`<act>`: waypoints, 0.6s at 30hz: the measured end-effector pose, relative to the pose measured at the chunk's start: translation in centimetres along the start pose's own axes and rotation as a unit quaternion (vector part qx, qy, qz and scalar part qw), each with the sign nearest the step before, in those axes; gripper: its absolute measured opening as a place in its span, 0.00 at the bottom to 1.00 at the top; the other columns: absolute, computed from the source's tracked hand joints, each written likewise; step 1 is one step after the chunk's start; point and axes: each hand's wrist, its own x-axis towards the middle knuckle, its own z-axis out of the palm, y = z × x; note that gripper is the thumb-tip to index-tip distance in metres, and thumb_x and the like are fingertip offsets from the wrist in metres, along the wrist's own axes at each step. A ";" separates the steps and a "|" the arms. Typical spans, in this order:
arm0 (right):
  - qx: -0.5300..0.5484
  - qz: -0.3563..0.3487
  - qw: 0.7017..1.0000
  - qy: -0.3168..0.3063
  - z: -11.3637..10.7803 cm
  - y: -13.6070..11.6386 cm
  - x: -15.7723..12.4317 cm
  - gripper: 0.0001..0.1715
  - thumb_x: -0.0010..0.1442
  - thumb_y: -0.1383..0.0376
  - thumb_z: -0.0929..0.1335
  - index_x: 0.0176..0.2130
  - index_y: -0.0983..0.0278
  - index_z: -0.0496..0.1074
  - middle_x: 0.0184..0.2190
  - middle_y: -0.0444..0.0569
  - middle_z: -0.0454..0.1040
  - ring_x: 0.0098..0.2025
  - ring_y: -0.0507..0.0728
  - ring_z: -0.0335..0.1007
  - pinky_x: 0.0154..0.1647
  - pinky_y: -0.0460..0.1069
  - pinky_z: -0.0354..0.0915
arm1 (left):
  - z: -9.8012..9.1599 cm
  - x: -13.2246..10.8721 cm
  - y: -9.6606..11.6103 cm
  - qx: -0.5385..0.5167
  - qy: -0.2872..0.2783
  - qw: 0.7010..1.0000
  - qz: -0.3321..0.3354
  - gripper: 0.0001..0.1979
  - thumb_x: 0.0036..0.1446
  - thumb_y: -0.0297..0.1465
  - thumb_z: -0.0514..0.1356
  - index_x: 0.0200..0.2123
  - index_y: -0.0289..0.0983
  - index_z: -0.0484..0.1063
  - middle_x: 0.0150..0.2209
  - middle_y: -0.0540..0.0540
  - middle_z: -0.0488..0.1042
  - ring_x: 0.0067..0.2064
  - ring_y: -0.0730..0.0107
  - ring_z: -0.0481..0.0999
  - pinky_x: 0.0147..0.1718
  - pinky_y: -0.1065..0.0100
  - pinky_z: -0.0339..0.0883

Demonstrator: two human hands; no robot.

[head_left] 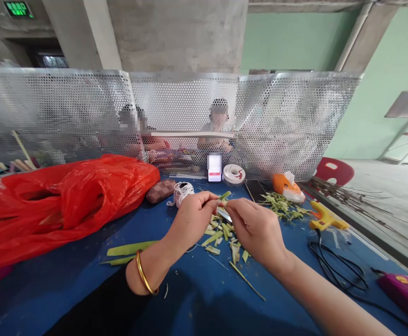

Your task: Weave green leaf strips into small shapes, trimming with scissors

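My left hand [195, 215], with a gold bangle [141, 273] at its wrist, pinches a small green leaf piece [225, 195] above the blue table. Fingertip to fingertip with it, my right hand [258, 229] is closed in a pinch at the same piece; its lower end is hidden by the fingers. Cut leaf scraps [218, 235] lie scattered below and between my hands. A metal blade-like tool [224, 214] shows partly behind my right fingers. Long green leaf strips [130, 249] rest left of my left wrist.
A red plastic bag [67, 200] fills the left side. White cord [183, 190], a lit phone [214, 168], a ribbon roll [234, 174] and a dark phone [255, 191] stand behind. A yellow glue gun [326, 218] with black cable lies right. Two people sit beyond the perforated screen [186, 102].
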 end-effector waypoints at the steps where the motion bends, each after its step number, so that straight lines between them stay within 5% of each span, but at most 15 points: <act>1: -0.025 -0.032 0.999 -0.002 -0.1 0.0 0.0 0.14 0.65 0.68 0.61 0.32 0.66 0.72 0.25 0.47 0.71 0.26 0.52 0.65 0.28 0.47 0.54 | 0.0 -0.1 0.1 0.013 0.002 1.000 0.005 0.10 0.58 0.34 0.55 0.29 0.37 0.73 0.22 0.53 0.67 0.22 0.75 0.63 0.23 0.72 0.56; 7: -0.081 -0.122 0.989 -0.039 -1.0 0.7 0.7 0.16 0.63 0.71 0.60 0.28 0.66 0.72 0.22 0.46 0.67 0.22 0.52 0.60 0.24 0.48 0.51 | -0.1 -0.7 0.9 0.194 -0.019 0.978 0.069 0.09 0.58 0.30 0.56 0.28 0.37 0.75 0.23 0.51 0.72 0.25 0.72 0.67 0.26 0.70 0.54; 12: 0.084 0.050 0.990 -0.106 -1.8 1.4 1.5 0.11 0.61 0.66 0.64 0.28 0.64 0.72 0.22 0.43 0.68 0.25 0.51 0.61 0.25 0.46 0.53 | -0.6 -0.6 1.1 0.232 -0.093 0.962 0.113 0.10 0.56 0.27 0.56 0.26 0.37 0.75 0.25 0.49 0.75 0.28 0.70 0.71 0.27 0.69 0.55; 15: 0.263 0.190 0.933 -0.153 -1.9 1.8 2.0 0.11 0.56 0.62 0.69 0.24 0.64 0.71 0.18 0.39 0.64 0.20 0.48 0.54 0.21 0.45 0.49 | -1.0 -0.5 1.5 0.155 -0.153 0.972 0.092 0.10 0.55 0.24 0.55 0.25 0.36 0.75 0.23 0.50 0.74 0.26 0.74 0.69 0.26 0.71 0.57; 18: 0.429 0.313 0.832 -0.157 -1.5 1.9 2.1 0.12 0.50 0.59 0.72 0.23 0.64 0.69 0.14 0.36 0.59 0.16 0.45 0.44 0.16 0.44 0.41 | -1.2 -0.5 1.8 0.062 -0.169 0.981 0.064 0.09 0.56 0.26 0.55 0.27 0.36 0.74 0.22 0.52 0.71 0.23 0.76 0.66 0.24 0.73 0.56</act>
